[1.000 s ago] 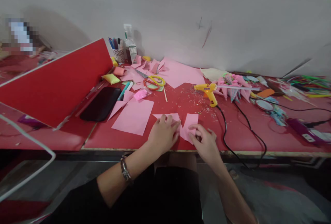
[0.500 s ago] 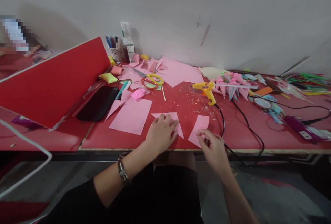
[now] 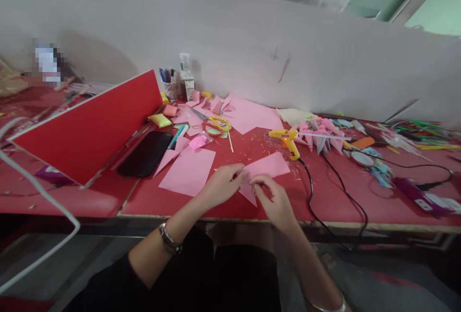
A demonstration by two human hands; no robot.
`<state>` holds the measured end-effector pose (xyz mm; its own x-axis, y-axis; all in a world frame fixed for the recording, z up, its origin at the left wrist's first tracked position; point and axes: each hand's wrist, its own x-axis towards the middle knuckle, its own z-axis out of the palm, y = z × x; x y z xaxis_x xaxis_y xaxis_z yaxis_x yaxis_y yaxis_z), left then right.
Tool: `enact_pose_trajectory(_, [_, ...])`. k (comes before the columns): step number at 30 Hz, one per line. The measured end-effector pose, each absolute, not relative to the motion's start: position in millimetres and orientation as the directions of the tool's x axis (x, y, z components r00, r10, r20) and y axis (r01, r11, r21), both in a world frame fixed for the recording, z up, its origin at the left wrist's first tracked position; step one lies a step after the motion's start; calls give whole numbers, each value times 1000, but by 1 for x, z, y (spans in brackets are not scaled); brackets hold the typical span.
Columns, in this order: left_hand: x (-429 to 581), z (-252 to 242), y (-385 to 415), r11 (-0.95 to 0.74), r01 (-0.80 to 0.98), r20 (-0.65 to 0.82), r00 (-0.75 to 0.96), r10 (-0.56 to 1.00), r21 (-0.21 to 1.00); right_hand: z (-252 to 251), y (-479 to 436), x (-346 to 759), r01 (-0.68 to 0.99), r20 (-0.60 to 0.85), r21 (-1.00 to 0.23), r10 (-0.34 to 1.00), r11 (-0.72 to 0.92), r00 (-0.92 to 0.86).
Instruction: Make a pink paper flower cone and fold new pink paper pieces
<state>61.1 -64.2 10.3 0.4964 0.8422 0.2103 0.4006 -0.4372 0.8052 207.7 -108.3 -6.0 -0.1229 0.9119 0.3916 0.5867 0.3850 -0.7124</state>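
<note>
My left hand (image 3: 226, 183) has its fingers closed at the left end of a piece of pink paper (image 3: 272, 164). My right hand (image 3: 275, 200) pinches at the same paper's lower edge, close beside the left fingertips. A pointed pink paper piece (image 3: 249, 195) lies on the red table under and between both hands, partly hidden by them. Left of my left hand rests a larger pink sheet (image 3: 189, 174). A yellow hot glue gun (image 3: 288, 141) with a clear glue stick in its back lies beyond my right hand.
Scissors (image 3: 218, 125), a pink packet (image 3: 199, 142) and markers (image 3: 178, 135) lie behind the sheet. A black phone (image 3: 146, 153) sits beside a raised red board (image 3: 93, 129). A folded pink paper piece (image 3: 322, 134), a cable (image 3: 309, 187) and a purple power strip (image 3: 418, 196) occupy the right.
My right hand has moved left to meet my left hand, bringing the pink paper along. My left hand has lifted from the pointed piece and closed at the paper's end. The view has tilted up.
</note>
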Motion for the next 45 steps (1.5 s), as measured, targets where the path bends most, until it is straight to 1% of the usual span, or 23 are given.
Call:
enact_pose_trajectory(3, [43,9,-43,-330,423,166,379,910,844,-15,-102,211,651,378,-681,922,336,-80])
enact_pose_trajectory(7, [17,9,2,-247,508,194,156,968,825,-23,-101,217,788,328,-543,937,291,-120])
enact_pose_trajectory(11, [1,9,49,-134,583,201,-51,978,802,-22,-103,217,815,299,-501,942,290,-151])
enact_pose_trajectory(13, [-5,9,64,-82,621,182,-99,978,780,-22,-104,216,830,303,-474,939,295,-160])
enact_pose_trajectory(16, [-8,10,68,-42,684,158,-109,981,728,-24,-105,214,851,316,-434,935,296,-165])
enact_pose_trajectory(19, [-4,13,57,-89,749,193,-52,980,656,-25,-105,213,851,309,-422,932,313,-189])
enact_pose_trajectory(22, [5,19,39,-232,781,278,79,958,580,-25,-105,213,836,317,-439,927,329,-198])
enact_pose_trajectory(23, [8,21,32,-346,778,314,202,928,524,-25,-105,213,828,322,-455,927,328,-191])
enact_pose_trajectory(24, [11,23,24,-453,748,313,335,889,485,-25,-105,214,817,322,-476,929,325,-181])
enact_pose_trajectory(25, [13,25,16,-540,698,284,459,842,471,-25,-105,215,803,319,-503,932,319,-171])
enact_pose_trajectory(27, [17,27,-1,-699,574,226,680,697,428,-25,-106,216,770,307,-560,940,305,-149])
enact_pose_trajectory(28, [17,27,-11,-761,509,204,761,616,403,-25,-106,217,755,308,-580,941,305,-144])
enact_pose_trajectory(30, [17,25,-28,-835,427,180,844,506,347,-24,-106,219,732,318,-599,935,326,-156])
enact_pose_trajectory(35, [11,18,-58,-912,352,149,910,386,213,-17,-106,221,628,334,-652,904,425,-265])
enact_pose_trajectory(38, [9,11,-67,-933,333,159,922,353,140,-16,-106,222,578,351,-676,890,456,-292])
enact_pose_trajectory(42, [14,2,-77,-947,318,149,940,308,-45,-19,-106,222,637,314,-660,916,399,-248])
enact_pose_trajectory(45, [20,-3,-88,-913,368,133,928,349,-178,-20,-108,222,652,322,-645,916,398,-241])
